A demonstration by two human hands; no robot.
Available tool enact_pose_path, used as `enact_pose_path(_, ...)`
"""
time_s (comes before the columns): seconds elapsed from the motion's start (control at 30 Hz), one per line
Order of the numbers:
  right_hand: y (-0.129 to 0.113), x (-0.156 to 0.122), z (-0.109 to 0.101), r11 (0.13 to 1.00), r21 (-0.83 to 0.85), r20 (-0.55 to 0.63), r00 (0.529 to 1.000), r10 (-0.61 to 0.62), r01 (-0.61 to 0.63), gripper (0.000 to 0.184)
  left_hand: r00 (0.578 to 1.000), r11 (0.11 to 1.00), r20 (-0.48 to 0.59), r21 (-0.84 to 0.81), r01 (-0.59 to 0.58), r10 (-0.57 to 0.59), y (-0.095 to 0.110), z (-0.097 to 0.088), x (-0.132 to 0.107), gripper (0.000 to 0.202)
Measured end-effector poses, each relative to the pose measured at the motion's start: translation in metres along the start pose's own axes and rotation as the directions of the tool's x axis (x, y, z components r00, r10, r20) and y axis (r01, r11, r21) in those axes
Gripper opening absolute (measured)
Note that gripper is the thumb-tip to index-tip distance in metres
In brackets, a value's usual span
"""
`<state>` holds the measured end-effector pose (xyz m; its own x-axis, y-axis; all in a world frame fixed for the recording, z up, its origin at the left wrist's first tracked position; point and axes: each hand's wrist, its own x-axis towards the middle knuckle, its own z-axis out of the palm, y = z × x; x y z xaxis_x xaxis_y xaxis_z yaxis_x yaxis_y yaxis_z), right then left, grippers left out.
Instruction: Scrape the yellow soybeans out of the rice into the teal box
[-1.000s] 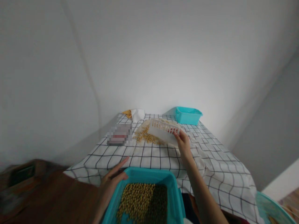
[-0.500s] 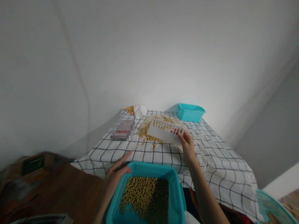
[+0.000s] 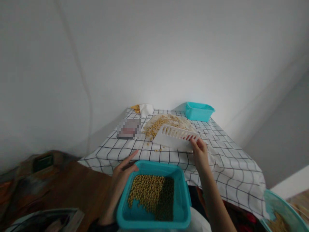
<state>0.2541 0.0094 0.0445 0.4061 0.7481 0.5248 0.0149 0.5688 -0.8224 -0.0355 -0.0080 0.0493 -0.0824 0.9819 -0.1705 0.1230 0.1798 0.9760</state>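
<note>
My left hand (image 3: pixel 122 172) grips the near left corner of a teal tub (image 3: pixel 183 206) that holds yellow soybeans (image 3: pixel 146 193) and a patch of dark green beans (image 3: pixel 166 199). My right hand (image 3: pixel 200 151) is closed on the right end of a white slotted plastic basket (image 3: pixel 173 139), tipped on its side over the checked cloth. Beyond the basket lies a loose heap of yellow beans (image 3: pixel 159 123), with a few stray beans between basket and tub.
A white cloth with black grid lines (image 3: pixel 229 161) covers the table. At the far edge stand a second teal tub (image 3: pixel 200 111) and a white and yellow cloth (image 3: pixel 144 109). A blurred flat object (image 3: pixel 128 129) lies left of the beans. Another teal container (image 3: pixel 280 212) shows at bottom right.
My right hand has drawn the white basket toward me and to the right, away from the bean heap. The teal tub and my left hand sit slightly further right in view.
</note>
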Motion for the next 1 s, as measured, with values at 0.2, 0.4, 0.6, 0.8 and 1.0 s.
enact_pose_path(0.2,-0.003,-0.004,-0.002,0.997,-0.066,0.124,0.992,-0.036,0.045,0.017,0.999,0.999,-0.033,-0.01,-0.034,0.034,-0.001,0.003,-0.002,0.079)
enact_pose_path(0.4,-0.004,-0.007,-0.002,0.997,-0.07,0.096,0.995,-0.015,0.022,0.016,1.0,1.0,0.007,-0.013,-0.008,0.008,0.001,0.001,-0.006,0.078)
enact_pose_path(0.6,-0.005,-0.009,-0.004,0.998,-0.069,0.099,0.995,-0.003,0.01,0.016,1.0,1.0,0.003,-0.001,-0.014,0.014,-0.001,0.0,-0.006,0.073)
enact_pose_path(0.8,0.001,-0.012,-0.007,0.999,-0.038,0.066,0.998,0.014,-0.011,0.016,1.0,1.0,-0.013,0.003,-0.012,0.012,-0.003,0.002,-0.005,0.073)
enact_pose_path(1.0,0.006,-0.013,-0.011,1.0,-0.026,0.094,0.996,-0.003,0.005,0.015,1.0,0.999,-0.002,-0.04,-0.024,0.024,-0.005,0.002,-0.003,0.075)
